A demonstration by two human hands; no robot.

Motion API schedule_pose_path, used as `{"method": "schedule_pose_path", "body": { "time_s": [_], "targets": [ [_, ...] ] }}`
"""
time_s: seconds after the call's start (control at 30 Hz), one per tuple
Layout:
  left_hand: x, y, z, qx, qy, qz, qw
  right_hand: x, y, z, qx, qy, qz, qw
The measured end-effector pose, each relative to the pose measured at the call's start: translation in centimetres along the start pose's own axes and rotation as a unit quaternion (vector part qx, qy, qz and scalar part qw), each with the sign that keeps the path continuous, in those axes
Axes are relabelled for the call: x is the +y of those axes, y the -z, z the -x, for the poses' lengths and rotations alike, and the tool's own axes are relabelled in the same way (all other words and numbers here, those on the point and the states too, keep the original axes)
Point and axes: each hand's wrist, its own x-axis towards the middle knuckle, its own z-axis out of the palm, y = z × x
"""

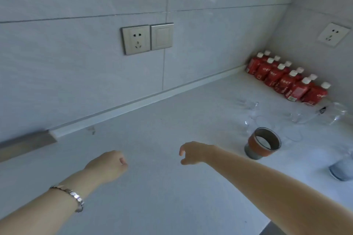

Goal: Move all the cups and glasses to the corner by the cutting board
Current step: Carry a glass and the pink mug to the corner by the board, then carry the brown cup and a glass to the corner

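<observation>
A grey cup with an orange band (pixel 262 143) stands on the white counter (pixel 152 187) at the right. Clear glasses (pixel 248 112) stand behind it, and a clear glass jug (pixel 313 113) sits farther right. A bluish glass (pixel 342 168) is cut off at the right edge. My right hand (pixel 193 152) hovers over the counter left of the banded cup, fingers loosely curled, holding nothing. My left hand (pixel 108 166) hangs over the counter at centre left, fingers curled under, empty. No cutting board is in view.
Several red bottles with white caps (pixel 284 78) line the back right corner. Wall sockets (pixel 147 38) sit on the tiled wall. A metal strip (pixel 26 143) runs along the left edge. The counter's front edge (pixel 271 223) shows at the bottom right.
</observation>
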Motion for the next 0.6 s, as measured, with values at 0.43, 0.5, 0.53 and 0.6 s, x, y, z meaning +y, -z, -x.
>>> {"method": "schedule_pose_path", "body": {
  "time_s": [0.43, 0.5, 0.53, 0.6],
  "targets": [
    [31.1, -6.0, -7.8, -0.040, -0.121, -0.049, 0.991, 32.2, 4.6, 7.2, 0.248, -0.113, -0.148, 0.951],
    [33.9, -6.6, -8.0, -0.041, -0.145, -0.047, 0.987, 35.1, 3.9, 7.7, 0.203, -0.149, -0.128, 0.959],
    [35.2, -6.9, -8.0, -0.041, -0.156, -0.047, 0.986, 36.2, 3.6, 7.8, 0.172, -0.167, -0.122, 0.963],
    [37.4, -7.3, -7.9, -0.041, -0.180, -0.043, 0.982, 37.7, 2.6, 7.4, 0.139, -0.177, -0.132, 0.965]
  ]
}}
